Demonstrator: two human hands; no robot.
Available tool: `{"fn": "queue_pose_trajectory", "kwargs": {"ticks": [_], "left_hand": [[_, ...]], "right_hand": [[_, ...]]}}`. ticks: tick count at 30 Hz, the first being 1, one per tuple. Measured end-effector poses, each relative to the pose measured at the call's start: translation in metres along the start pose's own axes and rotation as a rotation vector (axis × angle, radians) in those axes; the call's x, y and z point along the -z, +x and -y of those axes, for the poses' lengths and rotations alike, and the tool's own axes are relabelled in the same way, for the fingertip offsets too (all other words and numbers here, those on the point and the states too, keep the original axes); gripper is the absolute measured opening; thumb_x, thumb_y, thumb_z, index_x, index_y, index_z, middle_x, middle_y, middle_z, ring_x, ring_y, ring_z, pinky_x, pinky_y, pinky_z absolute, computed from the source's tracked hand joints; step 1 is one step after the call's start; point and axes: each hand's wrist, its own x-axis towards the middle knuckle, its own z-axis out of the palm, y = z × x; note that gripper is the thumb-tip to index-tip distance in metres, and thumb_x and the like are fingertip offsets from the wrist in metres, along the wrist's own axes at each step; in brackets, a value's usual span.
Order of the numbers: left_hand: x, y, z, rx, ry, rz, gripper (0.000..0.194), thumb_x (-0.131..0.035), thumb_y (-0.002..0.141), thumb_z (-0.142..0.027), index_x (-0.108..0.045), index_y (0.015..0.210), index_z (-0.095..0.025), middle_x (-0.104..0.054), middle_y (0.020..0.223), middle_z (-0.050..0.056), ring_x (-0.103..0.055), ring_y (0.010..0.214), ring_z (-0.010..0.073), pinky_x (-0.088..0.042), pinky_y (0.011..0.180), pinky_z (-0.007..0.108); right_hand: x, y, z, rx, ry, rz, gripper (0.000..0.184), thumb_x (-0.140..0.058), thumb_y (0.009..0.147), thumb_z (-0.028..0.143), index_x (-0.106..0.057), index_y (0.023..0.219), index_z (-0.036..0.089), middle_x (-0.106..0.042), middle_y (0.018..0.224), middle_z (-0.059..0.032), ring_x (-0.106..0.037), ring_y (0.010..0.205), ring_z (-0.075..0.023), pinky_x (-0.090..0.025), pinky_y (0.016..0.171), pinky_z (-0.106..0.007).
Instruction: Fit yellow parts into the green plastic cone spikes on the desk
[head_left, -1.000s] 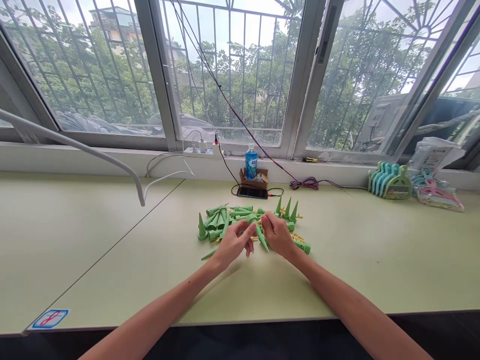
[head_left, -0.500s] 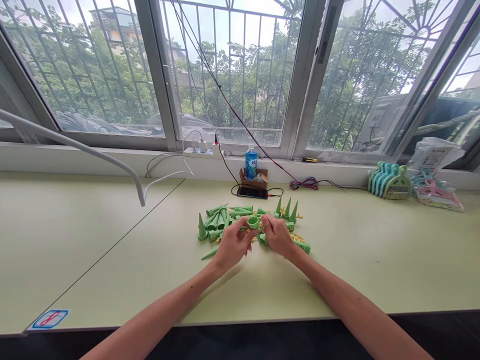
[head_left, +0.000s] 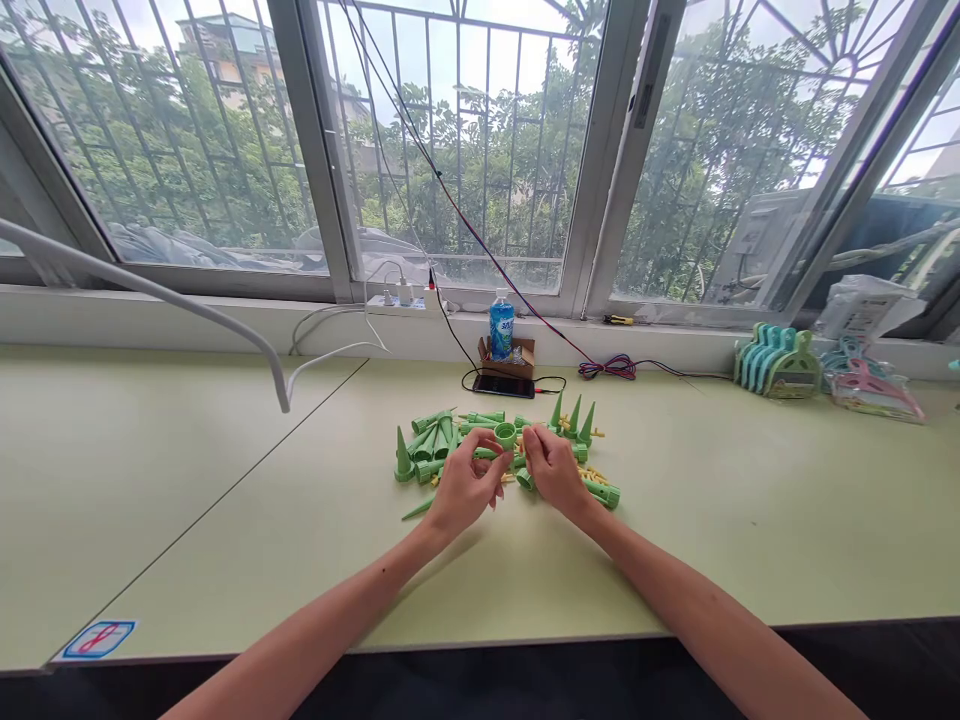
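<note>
Between thumb and fingers, my left hand (head_left: 469,478) grips a round green plastic piece (head_left: 505,436), its open hollow end facing up toward me. Just to the right, my right hand (head_left: 553,466) is closed in a pinch near that piece; what lies between its fingertips is too small to make out. Around and behind both hands lies a pile of green cone-shaped plastic spikes (head_left: 441,440), some standing on their caps with points up, such as a green spike (head_left: 404,458) at the left. Small yellow plastic pieces (head_left: 592,474) lie among them at the right.
Behind the pile are a phone (head_left: 504,386) on a cable and a blue bottle (head_left: 502,328) by a small cardboard box (head_left: 517,362). Coiled wire (head_left: 609,367) and a row of green and blue plastic items (head_left: 777,360) sit farther right. A white tube (head_left: 247,338) reaches in from the left.
My left hand has raised the green piece slightly and its rim is tilted a little differently. My right hand has barely moved.
</note>
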Motion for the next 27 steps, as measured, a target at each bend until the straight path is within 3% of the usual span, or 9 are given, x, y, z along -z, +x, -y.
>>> {"fn": "queue_pose_trajectory", "kwargs": {"ticks": [7,14,27], "left_hand": [[0.001,0.003,-0.005,0.180,-0.264,0.064,0.048,-0.048,0.088,-0.061,-0.053,0.077,-0.015,-0.056,0.065,0.000,-0.053,0.040,0.0101,-0.042,0.034,0.022],[0.005,0.007,0.002,0.423,-0.445,0.288,0.070,-0.038,0.085,-0.074,-0.065,0.074,-0.010,-0.062,0.066,0.008,-0.056,0.044,0.0136,-0.042,0.038,0.025],[0.006,0.004,0.006,0.402,-0.446,0.399,0.068,-0.042,0.086,-0.071,-0.069,0.092,-0.010,-0.068,0.091,0.015,-0.058,0.050,0.0123,-0.046,0.041,0.023]], "right_hand": [[0.002,0.001,-0.001,-0.007,0.015,-0.058,0.042,-0.034,0.100,0.052,-0.043,0.071,0.022,-0.040,0.053,0.0047,-0.037,0.049,-0.0123,-0.031,0.049,-0.025],[0.002,-0.002,0.001,0.083,-0.056,0.025,0.039,-0.034,0.101,0.045,-0.044,0.072,0.021,-0.046,0.057,0.0036,-0.041,0.051,-0.0119,-0.034,0.055,-0.025],[0.008,0.001,0.002,0.060,-0.036,0.069,0.040,-0.034,0.100,0.045,-0.040,0.069,0.022,-0.046,0.056,0.0032,-0.041,0.052,-0.0120,-0.034,0.054,-0.025]]}}
